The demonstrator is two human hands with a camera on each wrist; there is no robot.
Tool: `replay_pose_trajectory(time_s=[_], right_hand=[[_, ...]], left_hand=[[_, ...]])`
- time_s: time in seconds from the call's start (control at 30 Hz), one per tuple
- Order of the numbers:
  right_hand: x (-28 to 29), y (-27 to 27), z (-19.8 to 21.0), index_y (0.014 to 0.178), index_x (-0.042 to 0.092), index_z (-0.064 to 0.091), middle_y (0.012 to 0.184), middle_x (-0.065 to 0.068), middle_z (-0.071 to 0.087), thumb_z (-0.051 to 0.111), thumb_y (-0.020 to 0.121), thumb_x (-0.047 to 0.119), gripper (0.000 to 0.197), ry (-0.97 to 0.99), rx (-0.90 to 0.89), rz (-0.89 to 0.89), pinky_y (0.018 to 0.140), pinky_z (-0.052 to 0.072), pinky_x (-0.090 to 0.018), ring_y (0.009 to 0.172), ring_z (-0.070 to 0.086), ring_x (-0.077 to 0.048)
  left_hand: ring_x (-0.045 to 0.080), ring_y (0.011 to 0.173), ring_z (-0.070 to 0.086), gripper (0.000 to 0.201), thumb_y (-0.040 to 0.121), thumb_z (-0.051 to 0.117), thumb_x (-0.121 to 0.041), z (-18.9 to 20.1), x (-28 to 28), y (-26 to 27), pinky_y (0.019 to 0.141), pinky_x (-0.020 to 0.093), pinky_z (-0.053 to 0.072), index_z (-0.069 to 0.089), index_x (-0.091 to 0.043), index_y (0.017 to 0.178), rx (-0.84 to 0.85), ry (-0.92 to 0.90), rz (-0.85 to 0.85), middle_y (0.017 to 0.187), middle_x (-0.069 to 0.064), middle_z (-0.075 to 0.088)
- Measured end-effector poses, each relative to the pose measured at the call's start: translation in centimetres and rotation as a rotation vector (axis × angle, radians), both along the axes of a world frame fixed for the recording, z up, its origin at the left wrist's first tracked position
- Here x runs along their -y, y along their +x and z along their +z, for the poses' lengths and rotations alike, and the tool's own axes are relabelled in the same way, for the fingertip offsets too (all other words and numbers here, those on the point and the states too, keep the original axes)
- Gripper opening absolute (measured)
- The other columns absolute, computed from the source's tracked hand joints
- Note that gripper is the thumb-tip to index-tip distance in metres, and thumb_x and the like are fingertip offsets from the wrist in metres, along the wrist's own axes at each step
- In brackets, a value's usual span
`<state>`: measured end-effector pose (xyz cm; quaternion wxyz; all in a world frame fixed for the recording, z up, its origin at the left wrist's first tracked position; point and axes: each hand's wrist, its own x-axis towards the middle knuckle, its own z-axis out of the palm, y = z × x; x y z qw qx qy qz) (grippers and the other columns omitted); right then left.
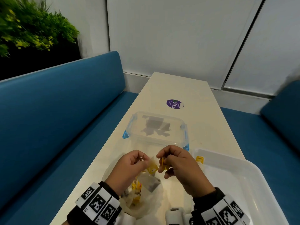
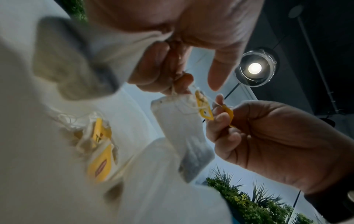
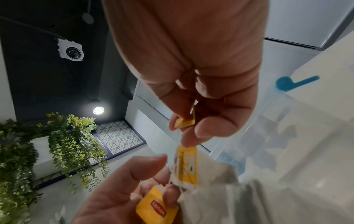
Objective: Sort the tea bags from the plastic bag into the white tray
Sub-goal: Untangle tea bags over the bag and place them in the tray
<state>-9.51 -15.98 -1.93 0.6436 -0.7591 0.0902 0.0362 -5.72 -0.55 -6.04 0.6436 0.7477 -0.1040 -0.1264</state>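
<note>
Even, soft indoor light on the table (image 1: pixel 164 88). Ceiling lamp (image 2: pixel 254 68) flares above it; wrist views dim, edges warped, foreground probably motion-blurred.

A clear lidded container (image 1: pixel 155 129) with blue clips sits mid-worktop (image 1: pixel 178 88), a purple sticker (image 1: pixel 174 104) beyond it. Blue bench seating (image 1: pixel 56 111) runs along the left; green foliage (image 1: pixel 29 25) fills the far-left corner.

Yellow tags (image 1: pixel 162 163) on pale tea bags (image 2: pixel 179 121). White tray (image 1: pixel 253 166); blue bench (image 1: pixel 56 111). Black-and-white patterned wristbands (image 1: pixel 99 203).
</note>
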Motion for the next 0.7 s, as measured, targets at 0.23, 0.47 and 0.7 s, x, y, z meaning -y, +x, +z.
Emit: replay_pose_trajectory(time_s=[0.23, 0.47, 0.7], right_hand=[[0.04, 0.05, 0.02, 0.079, 0.007, 0.061, 0.071, -0.008, 0.058, 0.037, 0.086, -0.011, 0.032, 0.028, 0.038, -0.035, 0.047, 0.046, -0.024, 0.051, 0.059, -0.011], [0.19, 0.13, -0.20, 0.082, 0.010, 0.062, 0.071, -0.006, 0.058, 0.038, 0.087, -0.012, 0.032, -0.040, 0.118, -0.078, 0.049, 0.049, -0.022, 0.055, 0.059, -0.008], [0.10, 0.07, -0.09, 0.080, 0.015, 0.061, 0.069, -0.002, 0.059, 0.040, 0.086, -0.012, 0.035, -0.113, 0.203, -0.076, 0.050, 0.048, -0.020, 0.059, 0.060, -0.009]], left_hand=[[-0.004, 0.051, 0.049, 0.016, 0.085, 0.064, -0.011, -0.02, -0.05, -0.03, 0.053, 0.009, 0.041, 0.065, -0.015, 0.070, 0.070, 0.057, -0.043, 0.054, -0.011, 0.055], [-0.001, 0.056, 0.052, 0.017, 0.084, 0.064, -0.009, 0.14, 0.06, -0.05, 0.058, 0.012, 0.044, 0.066, -0.015, 0.068, 0.039, -0.004, -0.093, 0.057, -0.009, 0.059], [-0.002, 0.054, 0.052, 0.016, 0.084, 0.064, -0.009, 0.20, 0.06, 0.04, 0.056, 0.012, 0.044, 0.066, -0.014, 0.070, 0.046, 0.024, -0.101, 0.056, -0.010, 0.058]])
